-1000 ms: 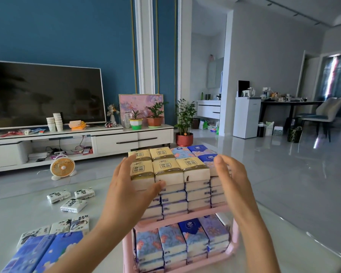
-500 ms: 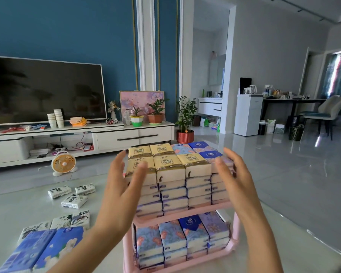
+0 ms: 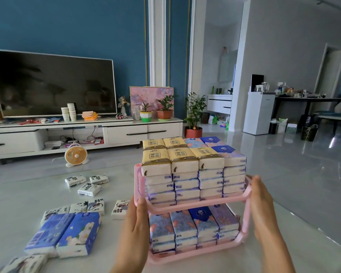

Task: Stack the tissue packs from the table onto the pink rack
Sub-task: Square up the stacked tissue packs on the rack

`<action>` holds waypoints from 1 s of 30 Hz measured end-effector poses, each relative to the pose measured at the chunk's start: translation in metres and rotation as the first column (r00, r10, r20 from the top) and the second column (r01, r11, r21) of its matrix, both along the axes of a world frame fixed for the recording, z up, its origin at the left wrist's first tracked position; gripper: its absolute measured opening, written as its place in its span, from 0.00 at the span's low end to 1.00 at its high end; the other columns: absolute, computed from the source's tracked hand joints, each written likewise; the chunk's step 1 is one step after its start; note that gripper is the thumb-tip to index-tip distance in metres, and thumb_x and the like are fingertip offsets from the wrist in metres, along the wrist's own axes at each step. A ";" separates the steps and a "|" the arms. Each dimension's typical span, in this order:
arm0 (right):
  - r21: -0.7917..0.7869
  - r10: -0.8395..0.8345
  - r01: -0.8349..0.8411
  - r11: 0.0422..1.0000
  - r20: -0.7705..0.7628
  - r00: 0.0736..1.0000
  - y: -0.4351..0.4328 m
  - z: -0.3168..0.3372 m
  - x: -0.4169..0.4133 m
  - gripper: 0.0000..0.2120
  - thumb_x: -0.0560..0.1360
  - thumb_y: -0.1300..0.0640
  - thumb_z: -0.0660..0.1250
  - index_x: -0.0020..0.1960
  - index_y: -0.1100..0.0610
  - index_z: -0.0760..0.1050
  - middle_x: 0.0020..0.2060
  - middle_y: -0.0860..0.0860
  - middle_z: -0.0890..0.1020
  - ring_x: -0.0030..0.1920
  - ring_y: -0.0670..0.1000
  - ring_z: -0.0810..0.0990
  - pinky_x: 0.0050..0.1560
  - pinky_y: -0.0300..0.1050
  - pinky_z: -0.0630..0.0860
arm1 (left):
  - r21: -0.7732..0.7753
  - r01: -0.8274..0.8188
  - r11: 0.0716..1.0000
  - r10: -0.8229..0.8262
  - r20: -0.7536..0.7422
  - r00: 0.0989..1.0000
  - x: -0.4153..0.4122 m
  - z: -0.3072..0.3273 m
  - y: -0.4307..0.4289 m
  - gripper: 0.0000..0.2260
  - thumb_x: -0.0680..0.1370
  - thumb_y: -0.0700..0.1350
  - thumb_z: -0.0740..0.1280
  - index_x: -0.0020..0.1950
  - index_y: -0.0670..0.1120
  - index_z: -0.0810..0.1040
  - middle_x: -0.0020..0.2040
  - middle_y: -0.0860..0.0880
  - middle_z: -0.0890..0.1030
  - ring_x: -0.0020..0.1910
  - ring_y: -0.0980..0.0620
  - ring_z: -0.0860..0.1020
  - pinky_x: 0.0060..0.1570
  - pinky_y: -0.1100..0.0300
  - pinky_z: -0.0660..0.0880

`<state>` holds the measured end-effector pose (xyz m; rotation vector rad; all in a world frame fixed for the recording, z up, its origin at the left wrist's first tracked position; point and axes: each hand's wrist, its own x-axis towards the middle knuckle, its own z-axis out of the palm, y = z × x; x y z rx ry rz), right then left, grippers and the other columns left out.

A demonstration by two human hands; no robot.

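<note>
The left hand (image 3: pixel 135 223) and right hand (image 3: pixel 264 209) press flat against opposite sides of the pink rack (image 3: pixel 185 208), fingers nearly straight and curled round nothing. Its upper tier is piled well above the rim, so a tilt or uneven push would likely spill the yellow-topped stack (image 3: pixel 183 160). More tissue packs (image 3: pixel 77 233) lie on the bench (image 3: pixel 28 194), left of the rack.

Boxed label "原木纯品" printed on top of yellow-beige plastic-wrapped tissue packs (image 3: pixel 155 154). Smaller script above it too blurred. Black brush calligraphy on small white tissue packs (image 3: pixel 89 189) illegible.
</note>
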<state>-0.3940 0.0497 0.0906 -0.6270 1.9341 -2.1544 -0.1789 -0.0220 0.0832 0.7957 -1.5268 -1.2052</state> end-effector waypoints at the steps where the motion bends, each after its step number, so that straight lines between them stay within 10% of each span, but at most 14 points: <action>1: 0.025 -0.020 0.020 0.999 -0.023 1.000 0.000 -0.003 0.000 0.18 0.82 0.49 0.49 0.59 0.55 0.74 0.52 0.51 0.75 0.53 0.50 0.72 0.49 0.40 0.63 | 0.010 0.003 1.000 -0.003 -0.004 1.000 0.000 0.001 0.001 0.10 0.80 0.52 0.49 0.51 0.64 0.67 0.45 0.68 0.71 0.44 0.71 0.69 0.39 0.74 0.65; 6: 0.062 -0.087 0.093 0.994 -0.091 0.992 0.002 -0.011 0.006 0.21 0.81 0.45 0.50 0.62 0.56 0.73 0.59 0.54 0.77 0.60 0.57 0.74 0.62 0.52 0.68 | 0.103 -0.032 0.994 0.037 -0.046 0.998 0.002 0.004 -0.001 0.15 0.81 0.51 0.48 0.59 0.53 0.71 0.48 0.58 0.74 0.54 0.55 0.69 0.50 0.63 0.65; 11: 0.066 -0.093 0.103 0.992 -0.143 0.985 0.020 -0.009 0.021 0.17 0.80 0.46 0.53 0.48 0.57 0.74 0.39 0.50 0.77 0.48 0.57 0.74 0.47 0.47 0.65 | 0.088 -0.089 0.992 0.090 -0.005 0.996 0.010 0.003 -0.007 0.15 0.82 0.49 0.49 0.39 0.55 0.69 0.43 0.57 0.73 0.47 0.53 0.71 0.50 0.57 0.61; 30: 0.042 -0.079 0.091 0.995 -0.220 0.972 0.071 -0.014 0.061 0.05 0.78 0.57 0.60 0.47 0.55 0.74 0.37 0.45 0.78 0.45 0.52 0.75 0.43 0.41 0.63 | 0.080 -0.128 0.989 0.121 0.084 0.989 0.053 -0.006 0.015 0.13 0.82 0.48 0.50 0.54 0.47 0.73 0.46 0.48 0.76 0.51 0.46 0.73 0.52 0.53 0.67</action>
